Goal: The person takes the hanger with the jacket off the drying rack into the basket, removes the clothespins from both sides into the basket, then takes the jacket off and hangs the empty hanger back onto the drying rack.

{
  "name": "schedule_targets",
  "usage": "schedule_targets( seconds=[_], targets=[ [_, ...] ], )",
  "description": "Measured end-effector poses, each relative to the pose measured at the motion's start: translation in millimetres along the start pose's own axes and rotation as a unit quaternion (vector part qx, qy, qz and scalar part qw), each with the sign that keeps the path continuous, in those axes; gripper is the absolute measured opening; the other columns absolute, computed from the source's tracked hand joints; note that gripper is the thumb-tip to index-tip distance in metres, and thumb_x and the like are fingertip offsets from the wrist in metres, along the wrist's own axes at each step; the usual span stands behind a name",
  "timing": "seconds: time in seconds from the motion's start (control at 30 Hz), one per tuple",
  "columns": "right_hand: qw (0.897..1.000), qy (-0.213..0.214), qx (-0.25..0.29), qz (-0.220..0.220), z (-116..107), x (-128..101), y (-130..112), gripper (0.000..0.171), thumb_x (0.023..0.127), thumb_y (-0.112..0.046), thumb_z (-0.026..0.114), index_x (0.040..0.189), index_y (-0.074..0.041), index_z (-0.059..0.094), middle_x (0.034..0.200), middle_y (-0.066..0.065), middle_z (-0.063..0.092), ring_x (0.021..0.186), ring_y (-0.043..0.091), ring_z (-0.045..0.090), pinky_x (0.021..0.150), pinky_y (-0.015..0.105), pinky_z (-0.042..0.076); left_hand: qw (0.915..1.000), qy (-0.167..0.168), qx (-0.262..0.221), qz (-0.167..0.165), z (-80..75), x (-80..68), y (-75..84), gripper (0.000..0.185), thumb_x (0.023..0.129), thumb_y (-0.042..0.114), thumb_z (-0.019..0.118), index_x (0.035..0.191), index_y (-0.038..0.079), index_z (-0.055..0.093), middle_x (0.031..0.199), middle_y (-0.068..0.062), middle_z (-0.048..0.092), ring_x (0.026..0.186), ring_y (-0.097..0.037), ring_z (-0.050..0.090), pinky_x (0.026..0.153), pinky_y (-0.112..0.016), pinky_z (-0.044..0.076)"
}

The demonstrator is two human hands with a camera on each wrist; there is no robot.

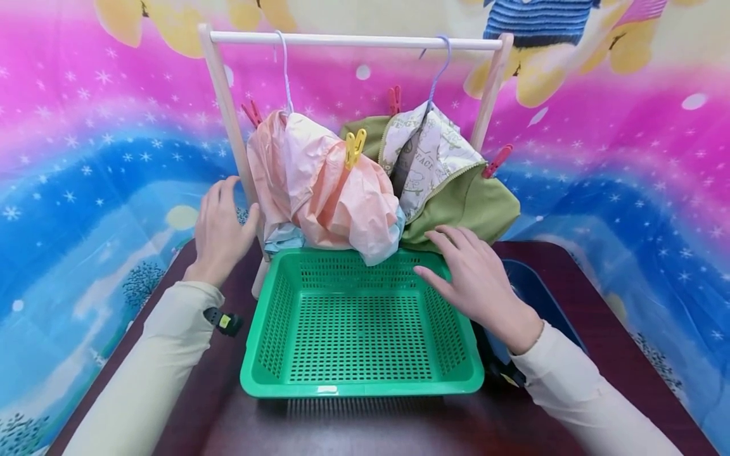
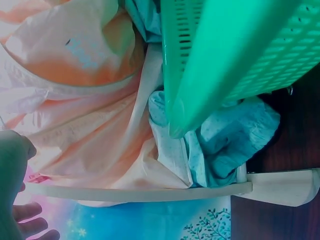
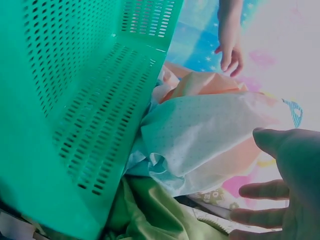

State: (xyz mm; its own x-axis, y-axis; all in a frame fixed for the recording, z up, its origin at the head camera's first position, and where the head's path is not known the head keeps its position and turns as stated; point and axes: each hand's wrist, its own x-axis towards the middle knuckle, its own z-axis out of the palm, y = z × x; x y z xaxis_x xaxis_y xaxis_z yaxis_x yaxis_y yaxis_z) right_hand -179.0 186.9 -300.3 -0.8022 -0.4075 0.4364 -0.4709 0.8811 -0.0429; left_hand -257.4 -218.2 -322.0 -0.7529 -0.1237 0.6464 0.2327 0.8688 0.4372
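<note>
A pink jacket (image 1: pixel 319 183) and a green jacket (image 1: pixel 467 209) with a pale patterned lining hang on purple hangers from a small wooden rack (image 1: pixel 359 41). A yellow clothespin (image 1: pixel 355 149) clips the pink jacket; red clothespins (image 1: pixel 498 161) are on both garments. My left hand (image 1: pixel 224 228) is beside the rack's left post, fingers extended and holding nothing. Over the right rim of a green basket (image 1: pixel 365 387), in front of the green jacket, is my right hand (image 1: pixel 485 288), its fingers spread and holding nothing. In the left wrist view, light-blue cloth (image 2: pixel 225 140) shows below the pink jacket.
The basket stands in front of the rack on a dark red-brown table (image 1: pixel 228 418), with the garments' lower edges at its back rim. Partly behind my right hand sits a dark blue container (image 1: pixel 542 297). A colourful printed cloth (image 1: pixel 627 158) hangs behind everything.
</note>
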Motion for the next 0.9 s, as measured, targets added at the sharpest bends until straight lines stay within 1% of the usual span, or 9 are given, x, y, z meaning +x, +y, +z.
schedule_targets(
  seconds=[0.1,0.17,0.33,0.47,0.63,0.7,0.77,0.83,0.9],
  targets=[
    [0.999,-0.02,0.019,0.017,-2,4,-4,0.064,0.093,-0.049,0.069,0.14,-0.007,0.057,0.141,0.016,0.058,0.133,0.035,0.052,0.102,0.056,0.049,0.9999,-0.001,-0.001,-0.012,0.9,6.3,-1.7,0.054,0.099,0.025,0.061,0.146,0.003,0.046,0.146,-0.024,0.05,0.135,-0.044,0.047,0.112,-0.059,0.038],
    [0.998,-0.033,0.032,0.03,-4,7,-6,0.063,0.095,-0.05,0.067,0.14,-0.008,0.057,0.142,0.016,0.057,0.134,0.035,0.051,0.104,0.057,0.048,0.9999,0.005,0.0,-0.016,1.3,11.0,-2.1,0.053,0.099,0.025,0.061,0.146,0.004,0.047,0.145,-0.023,0.051,0.132,-0.044,0.049,0.109,-0.06,0.041],
    [0.997,-0.046,0.049,0.048,-11,14,-11,0.061,0.096,-0.05,0.065,0.141,-0.01,0.056,0.145,0.015,0.056,0.137,0.035,0.051,0.107,0.057,0.046,0.9995,0.017,0.002,-0.025,1.3,26.1,0.8,0.05,0.1,0.028,0.059,0.144,0.006,0.047,0.139,-0.022,0.056,0.122,-0.043,0.054,0.095,-0.061,0.047],
    [0.996,-0.047,0.057,0.048,-16,20,-15,0.06,0.097,-0.049,0.064,0.142,-0.011,0.056,0.146,0.014,0.056,0.137,0.034,0.05,0.106,0.058,0.047,0.9991,0.008,-0.005,-0.041,0.6,39.2,5.1,0.052,0.101,0.032,0.055,0.144,0.009,0.039,0.133,-0.022,0.057,0.111,-0.043,0.056,0.086,-0.06,0.048],
    [0.996,-0.039,0.067,0.046,-20,28,-20,0.059,0.097,-0.05,0.064,0.142,-0.013,0.056,0.146,0.012,0.056,0.138,0.033,0.05,0.104,0.058,0.048,0.9976,0.001,-0.03,-0.063,0.5,56.9,9.5,0.06,0.101,0.039,0.051,0.151,0.016,0.027,0.13,-0.023,0.058,0.106,-0.043,0.059,0.086,-0.059,0.049],
    [0.996,-0.035,0.07,0.044,-21,31,-22,0.059,0.097,-0.05,0.064,0.142,-0.013,0.056,0.146,0.011,0.057,0.138,0.032,0.05,0.104,0.057,0.048,0.9963,-0.009,-0.039,-0.076,-0.2,62.8,9.9,0.063,0.101,0.042,0.048,0.153,0.018,0.023,0.128,-0.023,0.06,0.102,-0.044,0.061,0.085,-0.059,0.05],
    [0.996,-0.032,0.072,0.042,-21,34,-24,0.06,0.097,-0.051,0.063,0.142,-0.013,0.056,0.145,0.011,0.058,0.137,0.032,0.051,0.104,0.057,0.049,0.9944,-0.03,-0.048,-0.09,-0.9,67.7,9.9,0.065,0.102,0.044,0.044,0.155,0.017,0.02,0.126,-0.025,0.062,0.101,-0.046,0.064,0.085,-0.059,0.052],
    [0.996,-0.031,0.071,0.041,-22,37,-26,0.061,0.096,-0.053,0.063,0.142,-0.013,0.056,0.145,0.01,0.058,0.137,0.031,0.051,0.103,0.056,0.049,0.9918,-0.053,-0.057,-0.101,-1.8,71.3,10.2,0.064,0.103,0.043,0.043,0.156,0.014,0.021,0.124,-0.028,0.063,0.102,-0.049,0.065,0.085,-0.06,0.054],
    [0.996,-0.028,0.072,0.039,-23,40,-28,0.061,0.096,-0.053,0.063,0.142,-0.013,0.057,0.144,0.01,0.058,0.136,0.03,0.053,0.102,0.055,0.05,0.9893,-0.071,-0.065,-0.11,-2.0,74.3,10.6,0.063,0.104,0.039,0.042,0.156,0.011,0.023,0.125,-0.032,0.063,0.107,-0.051,0.065,0.088,-0.061,0.054]
  ],
)
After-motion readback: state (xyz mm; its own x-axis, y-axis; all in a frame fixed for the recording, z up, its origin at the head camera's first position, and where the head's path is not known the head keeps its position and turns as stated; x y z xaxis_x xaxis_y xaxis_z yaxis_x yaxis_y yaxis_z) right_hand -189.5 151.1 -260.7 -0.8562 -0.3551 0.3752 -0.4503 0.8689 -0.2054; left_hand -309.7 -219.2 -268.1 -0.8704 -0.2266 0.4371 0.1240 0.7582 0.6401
